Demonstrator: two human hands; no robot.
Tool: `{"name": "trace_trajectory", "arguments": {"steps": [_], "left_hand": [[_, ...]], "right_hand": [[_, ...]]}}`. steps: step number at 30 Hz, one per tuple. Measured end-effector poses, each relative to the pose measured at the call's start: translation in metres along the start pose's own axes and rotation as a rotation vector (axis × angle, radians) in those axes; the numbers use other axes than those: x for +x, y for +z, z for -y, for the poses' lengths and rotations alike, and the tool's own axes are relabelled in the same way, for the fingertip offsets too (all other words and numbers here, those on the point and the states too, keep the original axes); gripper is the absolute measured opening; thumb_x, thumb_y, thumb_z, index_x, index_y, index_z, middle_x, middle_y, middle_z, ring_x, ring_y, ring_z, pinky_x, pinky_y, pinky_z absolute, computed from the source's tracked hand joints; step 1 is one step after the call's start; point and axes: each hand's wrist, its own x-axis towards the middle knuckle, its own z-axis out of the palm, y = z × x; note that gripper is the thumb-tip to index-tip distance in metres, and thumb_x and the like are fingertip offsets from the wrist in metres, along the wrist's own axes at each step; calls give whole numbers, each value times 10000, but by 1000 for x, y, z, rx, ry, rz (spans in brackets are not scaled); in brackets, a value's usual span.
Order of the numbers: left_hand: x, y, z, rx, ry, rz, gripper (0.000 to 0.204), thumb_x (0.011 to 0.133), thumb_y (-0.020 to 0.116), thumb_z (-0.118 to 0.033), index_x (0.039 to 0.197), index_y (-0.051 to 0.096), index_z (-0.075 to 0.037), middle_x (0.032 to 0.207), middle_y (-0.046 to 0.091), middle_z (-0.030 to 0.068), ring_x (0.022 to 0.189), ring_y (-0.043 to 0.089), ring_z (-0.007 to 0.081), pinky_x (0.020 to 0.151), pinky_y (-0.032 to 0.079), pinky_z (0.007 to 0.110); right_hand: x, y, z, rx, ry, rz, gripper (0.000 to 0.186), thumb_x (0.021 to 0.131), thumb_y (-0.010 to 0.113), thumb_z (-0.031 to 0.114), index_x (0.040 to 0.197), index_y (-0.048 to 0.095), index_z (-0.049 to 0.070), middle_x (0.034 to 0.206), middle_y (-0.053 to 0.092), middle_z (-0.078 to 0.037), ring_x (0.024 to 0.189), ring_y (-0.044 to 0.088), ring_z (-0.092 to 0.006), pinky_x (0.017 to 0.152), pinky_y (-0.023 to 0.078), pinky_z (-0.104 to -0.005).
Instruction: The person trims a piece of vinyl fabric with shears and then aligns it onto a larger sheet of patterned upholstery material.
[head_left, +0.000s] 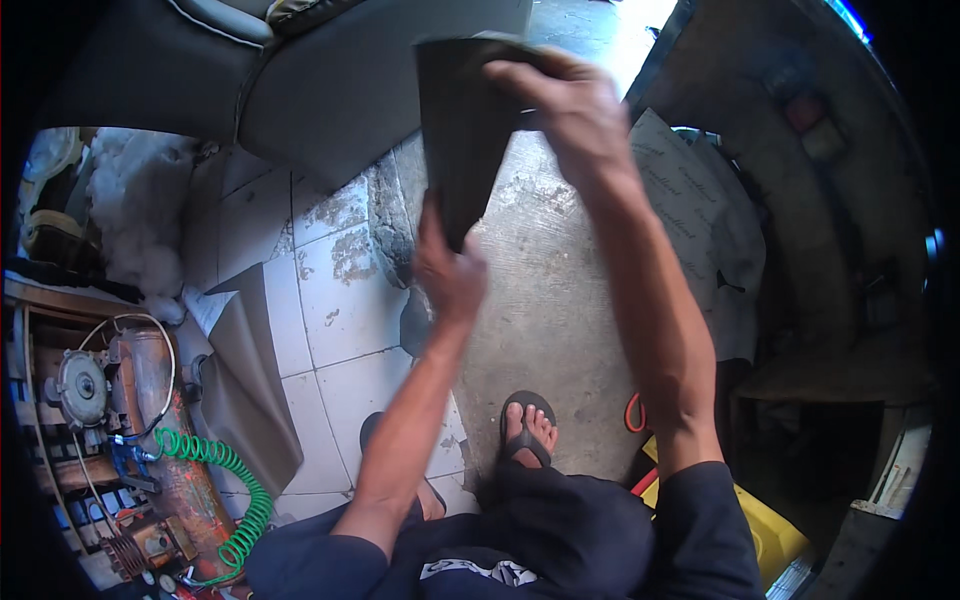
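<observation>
Two hands clamp one dark sheet (462, 130), upper centre: left hand (447, 268) low, right hand (570, 105) top; folding underway, next needs aligned edges.

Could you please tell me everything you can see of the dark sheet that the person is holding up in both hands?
The dark, thin, flexible sheet looks like leatherette or vinyl, matte charcoal, with no pattern visible. It is held in the air above the tiled and concrete floor, wide at the top and tapering to a narrow lower end. The right hand grips its upper edge, fingers curled over the top. The left hand pinches its lower tip. Nothing else touches it.
</observation>
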Motion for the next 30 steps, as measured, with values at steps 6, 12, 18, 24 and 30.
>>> {"name": "trace_trajectory", "arguments": {"steps": [6,12,18,24,30], "left_hand": [[21,-58,57,586,408,300,625,742,477,128,1310,615,-95,1339,607,137,1304,528,301,1157,301,496],[-76,-33,160,683,428,803,585,808,479,81,1355,569,-104,1394,563,123,1336,492,305,1156,302,513],[-139,-71,173,718,256,939,586,802,526,32,1371,552,-106,1420,537,133,1333,485,318,1132,314,526],[-175,-52,129,646,365,957,580,820,584,-59,1394,518,-102,1422,516,154,1333,464,342,1122,316,544],[-206,13,92,441,432,1055,543,847,617,-147,1381,527,-121,1427,503,145,1350,434,342,1120,314,550]], "right_hand": [[-84,-81,-72,211,376,-211,324,865,741,191,1062,654,-50,870,661,-91,756,647,-163,686,570,-310],[-256,-110,-252,266,975,-565,388,876,716,129,1180,572,-63,994,633,-119,761,641,-168,667,620,-314],[-317,-102,-242,266,1117,-554,784,851,731,84,1433,272,-173,1066,632,-184,739,666,-207,646,623,-289],[-352,-101,-225,319,1158,-596,423,869,721,110,1195,534,-84,918,627,-78,742,665,-158,618,611,-252],[-382,-131,-195,-636,973,-345,378,865,660,256,1151,660,9,941,724,-189,891,713,-295,757,547,-374]]}}
